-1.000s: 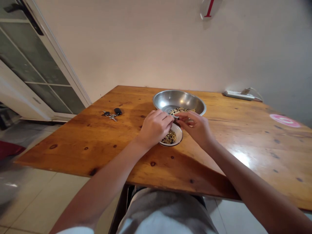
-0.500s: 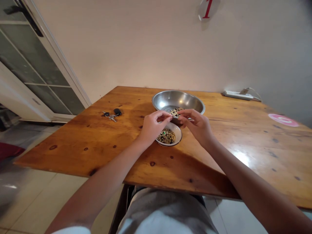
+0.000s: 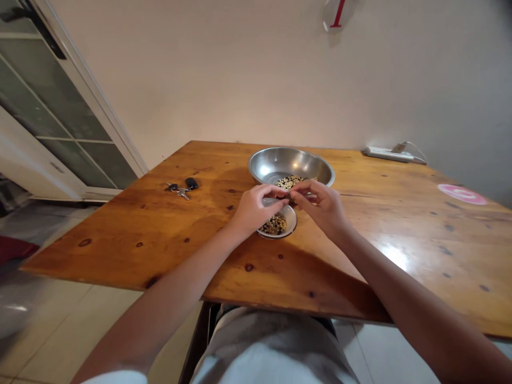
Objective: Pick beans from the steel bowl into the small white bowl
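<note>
Okay, I count two hands over two bowls: my left hand [image 3: 256, 209] and my right hand [image 3: 320, 209] meet with their fingertips [image 3: 292, 194] pinched together, on something too small to tell, just above one small white bowl [image 3: 272, 237] of mixed beans [image 3: 273, 225]. Behind it sits one steel bowl [image 3: 290, 160] holding more beans [image 3: 290, 182], on a wooden table [image 3: 360, 213].

You have soft, warm indoor light, with bright glare on the wooden table [image 3: 394, 256]. The door frame [image 3: 90, 101] bends near the wide view's edge, and the floor [image 3: 24, 314] smears.
</note>
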`<state>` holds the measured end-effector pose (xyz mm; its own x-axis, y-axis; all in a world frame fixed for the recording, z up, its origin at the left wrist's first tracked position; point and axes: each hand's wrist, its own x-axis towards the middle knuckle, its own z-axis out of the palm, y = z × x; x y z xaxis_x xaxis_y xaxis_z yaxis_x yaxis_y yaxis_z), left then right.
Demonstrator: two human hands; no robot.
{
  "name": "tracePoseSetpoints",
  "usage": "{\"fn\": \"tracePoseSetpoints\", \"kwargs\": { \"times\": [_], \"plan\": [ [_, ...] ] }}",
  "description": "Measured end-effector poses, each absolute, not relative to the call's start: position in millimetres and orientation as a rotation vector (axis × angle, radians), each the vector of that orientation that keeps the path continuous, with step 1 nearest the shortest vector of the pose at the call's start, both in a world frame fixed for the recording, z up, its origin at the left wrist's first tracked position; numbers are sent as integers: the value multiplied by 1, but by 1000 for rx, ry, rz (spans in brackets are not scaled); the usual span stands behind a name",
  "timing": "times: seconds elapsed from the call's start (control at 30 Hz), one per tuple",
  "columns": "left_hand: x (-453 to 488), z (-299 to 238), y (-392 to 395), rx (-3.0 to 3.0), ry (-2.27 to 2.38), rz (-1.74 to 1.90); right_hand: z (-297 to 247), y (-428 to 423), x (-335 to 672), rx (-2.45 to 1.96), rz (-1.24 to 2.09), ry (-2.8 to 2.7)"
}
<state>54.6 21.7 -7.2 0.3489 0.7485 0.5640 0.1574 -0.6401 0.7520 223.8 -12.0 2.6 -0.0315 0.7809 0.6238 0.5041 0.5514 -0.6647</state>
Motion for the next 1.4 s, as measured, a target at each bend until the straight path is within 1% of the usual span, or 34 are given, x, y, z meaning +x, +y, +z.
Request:
{"fn": "tracePoseSetpoints", "kwargs": {
  "times": [0.2, 0.37, 0.5, 0.97, 1.17, 1.4],
  "plan": [
    [53, -6, 23, 2155, 873, 1319, 1, -9, 226, -1117, 207, -1767],
    [52, -6, 22, 2126, 920, 1307, -2, -1, 239, -1291, -192, -1916],
    [52, -7, 22, 2097, 946, 1314, -6, 6, 249, -1502, -376, -2128],
    [52, -8, 26, 1834, 883, 1235, -6, 9, 252, -1593, -429, -2195],
    [53, -10, 31, 1621, 801, 1225, -5, 8, 252, -1591, -437, -2200],
    [52, -9, 32, 1685, 810, 1254, -7, 9, 255, -1613, -457, -2221]
  ]
}}
